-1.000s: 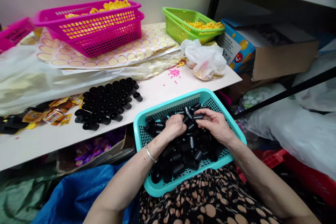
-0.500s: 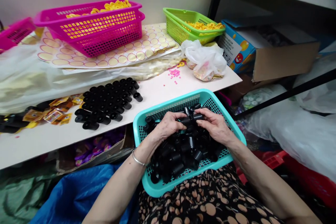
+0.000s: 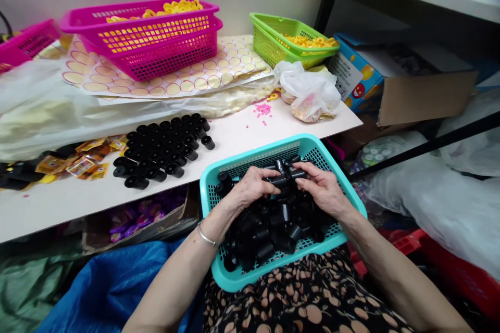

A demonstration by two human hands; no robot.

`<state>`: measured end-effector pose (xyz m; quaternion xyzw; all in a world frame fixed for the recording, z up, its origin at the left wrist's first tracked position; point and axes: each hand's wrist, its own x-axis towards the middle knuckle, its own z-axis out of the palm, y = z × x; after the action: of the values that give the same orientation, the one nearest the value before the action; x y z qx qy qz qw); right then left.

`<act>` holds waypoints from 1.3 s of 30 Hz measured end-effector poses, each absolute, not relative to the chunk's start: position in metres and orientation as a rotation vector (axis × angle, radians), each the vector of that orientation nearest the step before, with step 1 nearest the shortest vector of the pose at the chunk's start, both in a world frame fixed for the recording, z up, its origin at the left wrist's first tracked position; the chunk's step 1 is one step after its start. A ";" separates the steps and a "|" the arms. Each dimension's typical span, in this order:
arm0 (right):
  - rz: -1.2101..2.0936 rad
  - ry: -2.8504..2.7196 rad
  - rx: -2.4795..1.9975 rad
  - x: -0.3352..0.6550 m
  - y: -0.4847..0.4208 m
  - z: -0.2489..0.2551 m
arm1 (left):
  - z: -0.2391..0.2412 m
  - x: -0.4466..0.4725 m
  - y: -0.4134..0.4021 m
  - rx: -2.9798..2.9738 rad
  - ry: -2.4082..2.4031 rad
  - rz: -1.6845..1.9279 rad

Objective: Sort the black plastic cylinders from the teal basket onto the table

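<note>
On my lap rests a turquoise basket [image 3: 230, 283] heaped with small black plastic cylinders [image 3: 265, 250]. My left hand [image 3: 253, 187] is closed on one black cylinder [image 3: 278, 181] above the heap, thumb below and fingers on top. Close beside it, my right hand [image 3: 320, 187] pinches another black cylinder [image 3: 297, 174] between thumb and fingers. The two held pieces nearly meet; whether they touch I cannot tell. To the left on the white table, many like cylinders [image 3: 156, 145] stand upright in tight rows, open ends up.
Orange packets [image 3: 82, 164] lie left of the rows. Behind stand a pink basket [image 3: 140, 57] and a green basket [image 3: 273, 47] with yellow rings. A tied white bag [image 3: 308, 88] and pink bits [image 3: 263, 109] are on the table [image 3: 234, 130]. An open carton [image 3: 425, 93] is at right.
The view has shifted slightly, so the table things appear a little to the right. Both hands keep almost the same pose, each with its black cylinder.
</note>
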<state>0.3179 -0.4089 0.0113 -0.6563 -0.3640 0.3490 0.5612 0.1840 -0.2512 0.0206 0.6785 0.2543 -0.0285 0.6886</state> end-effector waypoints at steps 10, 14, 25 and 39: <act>0.894 -0.799 -1.533 0.318 -0.409 0.010 | 0.015 0.182 -0.252 1.470 0.582 -0.007; 0.889 -0.820 -1.565 0.319 -0.410 0.008 | 0.016 0.181 -0.252 1.506 0.567 -0.006; 0.813 -0.874 -1.569 0.317 -0.411 0.014 | 0.016 0.175 -0.249 1.408 0.444 -0.029; 0.735 -1.410 -1.817 0.293 -0.404 0.013 | 0.024 0.180 -0.262 1.612 0.377 0.057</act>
<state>0.2925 -0.4035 0.0126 -0.7033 -0.5459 0.2846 0.3556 0.1796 -0.2623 0.0243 0.7171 0.1676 0.0256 0.6760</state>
